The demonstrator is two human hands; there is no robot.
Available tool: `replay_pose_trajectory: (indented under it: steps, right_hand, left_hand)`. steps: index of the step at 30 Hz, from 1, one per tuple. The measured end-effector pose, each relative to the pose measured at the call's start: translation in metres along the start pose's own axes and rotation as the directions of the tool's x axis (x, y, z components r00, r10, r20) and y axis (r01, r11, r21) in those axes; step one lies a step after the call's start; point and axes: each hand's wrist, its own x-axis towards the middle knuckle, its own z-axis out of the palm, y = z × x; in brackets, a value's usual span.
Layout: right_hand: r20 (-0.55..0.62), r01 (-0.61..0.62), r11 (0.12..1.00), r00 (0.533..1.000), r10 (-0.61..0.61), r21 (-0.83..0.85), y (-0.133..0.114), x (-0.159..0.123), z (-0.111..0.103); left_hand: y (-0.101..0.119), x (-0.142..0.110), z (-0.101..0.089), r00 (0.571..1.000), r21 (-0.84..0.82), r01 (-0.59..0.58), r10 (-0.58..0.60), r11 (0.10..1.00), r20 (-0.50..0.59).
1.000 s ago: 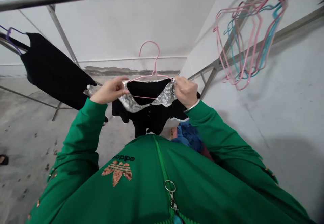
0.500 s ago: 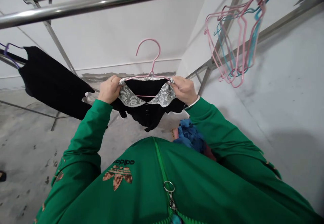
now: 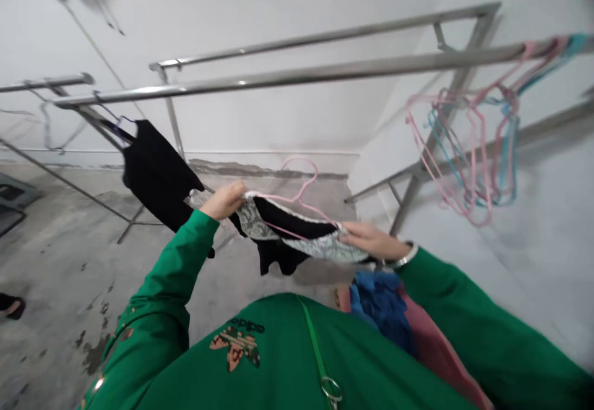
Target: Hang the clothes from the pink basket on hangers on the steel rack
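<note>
A black top [image 3: 281, 256] with a white lace collar [image 3: 256, 219] hangs stretched between my hands, tilted so its right end is lower. Inside its neck opening sits a pink hanger [image 3: 306, 188], whose hook points up and stays off the rail. My left hand [image 3: 226, 200] is closed on the collar at the left shoulder. At the other shoulder, my right hand [image 3: 375, 240] pinches the lace edge, slightly blurred. Most of the hanger's lower bar is hidden by the cloth.
A metal clothes rail [image 3: 288, 77] spans the view beyond my hands. Several pink and blue hangers [image 3: 482, 144] hang at its right, a black garment [image 3: 158, 172] at its left. Blue cloth [image 3: 383, 305] lies in something pink below my right arm. A foot [image 3: 13, 307] shows far left.
My view has shifted, showing more of the rail. The top has gone from level to tilted, its right side lower, and my hands are farther apart. Both hands keep their hold.
</note>
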Motion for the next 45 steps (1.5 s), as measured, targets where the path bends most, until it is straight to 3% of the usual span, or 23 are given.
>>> replay_pose_trajectory:
  steps: [2, 4, 6, 8, 10, 14, 18, 21, 25, 28, 32, 36, 40, 43, 45]
  right_hand:
    - [0.09, -0.162, 0.935, 0.986, 0.141, 0.316, -0.003, -0.005, 0.014]
    - [0.134, -0.249, 0.84, 0.969, 0.21, 0.482, -0.004, -0.004, 0.021]
    - [0.156, -0.276, 0.791, 0.961, 0.228, 0.546, -0.007, 0.003, 0.025]
    - [0.174, -0.276, 0.766, 0.961, 0.214, 0.581, -0.014, 0.017, 0.03]
    - [0.174, -0.255, 0.738, 0.967, 0.186, 0.625, -0.025, 0.036, 0.038]
    - [0.082, -0.129, 0.692, 0.992, 0.1, 0.71, -0.056, 0.086, 0.063]
    - [-0.003, -0.003, 0.661, 1.0, 0.008, 0.75, -0.097, 0.148, 0.1]
    - [-0.089, 0.112, 0.684, 0.994, -0.07, 0.721, -0.124, 0.199, 0.134]
    - [-0.254, 0.254, 0.798, 0.958, -0.131, 0.547, -0.146, 0.265, 0.177]
    - [-0.325, 0.247, 0.892, 0.938, -0.121, 0.38, -0.154, 0.306, 0.205]
    - [-0.332, 0.152, 0.968, 0.94, -0.079, 0.201, -0.158, 0.341, 0.234]
    - [-0.328, 0.074, 0.983, 0.945, -0.015, 0.168, -0.155, 0.359, 0.257]
    - [-0.345, 0.068, 0.974, 0.938, 0.011, 0.215, -0.152, 0.365, 0.279]
    - [-0.381, 0.188, 0.96, 0.919, -0.097, 0.208, -0.142, 0.35, 0.292]
    - [-0.412, 0.291, 0.947, 0.886, -0.213, 0.137, -0.124, 0.323, 0.294]
  left_hand:
    - [-0.013, -0.009, 0.002, 0.995, 0.04, 0.049, -0.053, 0.998, 0.084]
    - [-0.03, -0.022, 0.004, 0.976, 0.157, 0.188, -0.203, 0.969, 0.083]
    - [-0.043, -0.04, 0.01, 0.926, 0.25, 0.37, -0.378, 0.895, -0.017]
    - [-0.048, -0.062, 0.019, 0.855, 0.227, 0.519, -0.505, 0.824, -0.119]
    - [-0.044, -0.083, 0.034, 0.802, 0.146, 0.597, -0.587, 0.788, -0.113]
    - [-0.016, -0.118, 0.077, 0.69, 0.068, 0.705, -0.705, 0.705, 0.163]
    - [0.015, -0.135, 0.116, 0.633, 0.066, 0.745, -0.734, 0.664, 0.247]
    - [0.03, -0.138, 0.134, 0.615, 0.052, 0.757, -0.737, 0.651, 0.28]
    - [0.033, -0.141, 0.144, 0.634, -0.017, 0.737, -0.682, 0.676, 0.366]
    - [0.028, -0.151, 0.147, 0.637, -0.034, 0.734, -0.67, 0.679, 0.38]
    - [0.018, -0.168, 0.151, 0.582, -0.004, 0.774, -0.709, 0.633, 0.398]
    - [0.015, -0.178, 0.157, 0.544, 0.031, 0.782, -0.706, 0.622, 0.454]
    - [0.02, -0.178, 0.159, 0.558, 0.036, 0.755, -0.67, 0.655, 0.489]
    - [0.025, -0.17, 0.155, 0.576, 0.048, 0.723, -0.64, 0.689, 0.509]
    - [0.026, -0.161, 0.151, 0.582, 0.054, 0.704, -0.619, 0.708, 0.527]
